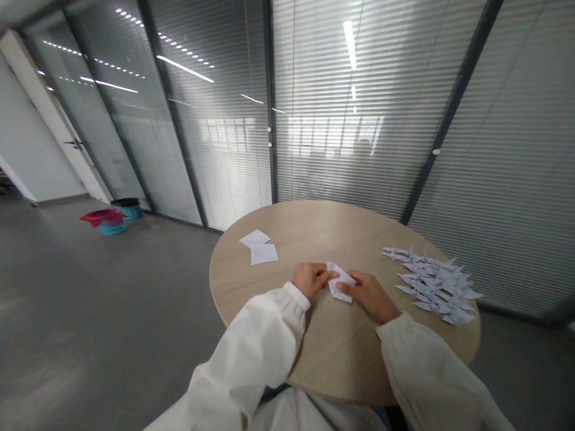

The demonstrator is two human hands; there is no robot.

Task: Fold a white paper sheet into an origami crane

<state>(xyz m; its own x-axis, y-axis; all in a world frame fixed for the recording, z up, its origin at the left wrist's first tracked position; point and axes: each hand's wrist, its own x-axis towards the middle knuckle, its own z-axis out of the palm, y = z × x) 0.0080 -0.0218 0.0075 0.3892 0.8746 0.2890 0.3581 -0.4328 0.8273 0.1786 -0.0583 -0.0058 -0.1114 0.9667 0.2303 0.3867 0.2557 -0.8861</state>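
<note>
Between my two hands is a partly folded piece of white paper (pixel 340 279), held just over the table near its front. My left hand (pixel 312 278) pinches its left side, thumb and fingers closed on the edge. On the opposite side, my right hand (pixel 366 292) grips the paper with the thumb lying across its face. Some of the fingertips are hidden behind the sheet. To the right of my right hand lies a cluster of folded white paper cranes (pixel 435 286), several of them in rows with pointed tips.
Two white paper squares (pixel 264 254) lie at the left of the round wooden table (pixel 314 221). Glass partitions with blinds (pixel 332 161) stand behind it. On the floor at far left are two blue bins, one with a red liner (pixel 104 218).
</note>
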